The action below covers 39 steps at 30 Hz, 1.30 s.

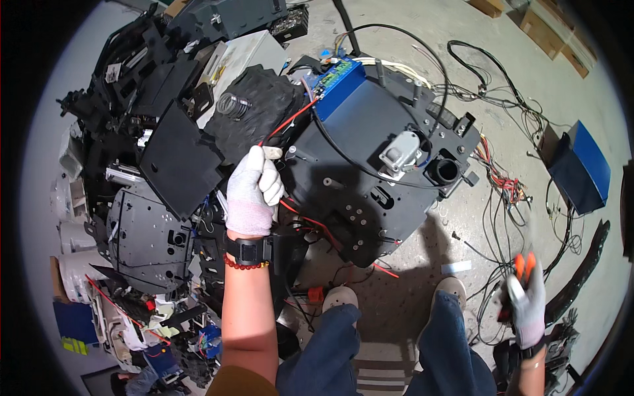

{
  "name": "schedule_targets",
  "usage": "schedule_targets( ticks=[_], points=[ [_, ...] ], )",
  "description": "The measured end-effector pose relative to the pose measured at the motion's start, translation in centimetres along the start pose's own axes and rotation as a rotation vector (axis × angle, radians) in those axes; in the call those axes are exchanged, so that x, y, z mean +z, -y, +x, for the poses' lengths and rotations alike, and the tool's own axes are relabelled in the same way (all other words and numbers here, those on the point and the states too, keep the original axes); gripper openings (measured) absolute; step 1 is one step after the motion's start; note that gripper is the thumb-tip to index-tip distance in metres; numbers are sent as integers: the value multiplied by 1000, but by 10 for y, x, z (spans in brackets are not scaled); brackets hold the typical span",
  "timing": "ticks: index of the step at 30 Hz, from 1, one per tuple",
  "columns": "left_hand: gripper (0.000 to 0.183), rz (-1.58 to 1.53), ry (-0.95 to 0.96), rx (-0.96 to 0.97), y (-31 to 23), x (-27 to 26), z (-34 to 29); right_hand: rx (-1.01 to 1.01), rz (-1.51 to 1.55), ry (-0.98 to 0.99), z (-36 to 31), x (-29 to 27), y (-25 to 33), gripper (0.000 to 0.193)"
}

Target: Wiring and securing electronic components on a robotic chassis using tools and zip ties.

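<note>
My left hand (255,188), in a white glove, pinches a red wire (290,121) beside the left edge of a large black machine chassis (350,152). The wire runs up to a blue-cased circuit board (340,84) on the chassis. Low at the right, my gloved right hand (526,309) is closed around a hand tool with orange grips (525,265). Its working end is blurred, so its exact kind does not show. A grey motor-like unit (400,152) and a round black socket (446,171) sit on the chassis's right part. More red wire (310,221) hangs below my left hand.
Black plates and machine parts (178,162) are heaped on the left, with a crumpled black bag (254,109) and a metal spring (232,105). Loose cables (505,185) sprawl over the floor at right, near a blue box-shaped cover (581,168). Cardboard boxes (551,30) stand at the far right.
</note>
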<state>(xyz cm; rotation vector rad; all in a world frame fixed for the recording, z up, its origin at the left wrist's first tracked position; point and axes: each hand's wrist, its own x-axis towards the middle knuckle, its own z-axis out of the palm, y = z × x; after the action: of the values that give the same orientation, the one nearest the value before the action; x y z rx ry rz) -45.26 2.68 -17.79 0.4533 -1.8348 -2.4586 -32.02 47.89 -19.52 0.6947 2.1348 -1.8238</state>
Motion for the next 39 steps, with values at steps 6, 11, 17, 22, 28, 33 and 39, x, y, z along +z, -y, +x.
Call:
schedule_targets(
  ticks=[6, 11, 17, 22, 28, 33, 39],
  points=[
    [37, 159, -52, 55, 2, -1, -1, -243, -124, 658, 97, 190, 122, 43],
    [25, 243, -48, -10, -2, 5, -1, -416, -472, 453, 164, 304, 121, 39],
    [25, 304, -9, -17, -11, 0, 1, -478, -506, 397, 170, 327, 86, 39],
    [26, 467, 25, 6, -4, 18, 4, -486, -665, 373, 166, 334, 94, 35],
    [21, 539, 9, 134, -3, 30, 10, -581, -778, 325, 156, 337, 106, 31],
    [23, 623, 100, 84, -3, 37, 11, -584, -711, 407, 158, 336, 100, 30],
    [26, 583, -1, 75, 0, 42, 9, -534, -699, 360, 159, 336, 104, 34]
  ],
)
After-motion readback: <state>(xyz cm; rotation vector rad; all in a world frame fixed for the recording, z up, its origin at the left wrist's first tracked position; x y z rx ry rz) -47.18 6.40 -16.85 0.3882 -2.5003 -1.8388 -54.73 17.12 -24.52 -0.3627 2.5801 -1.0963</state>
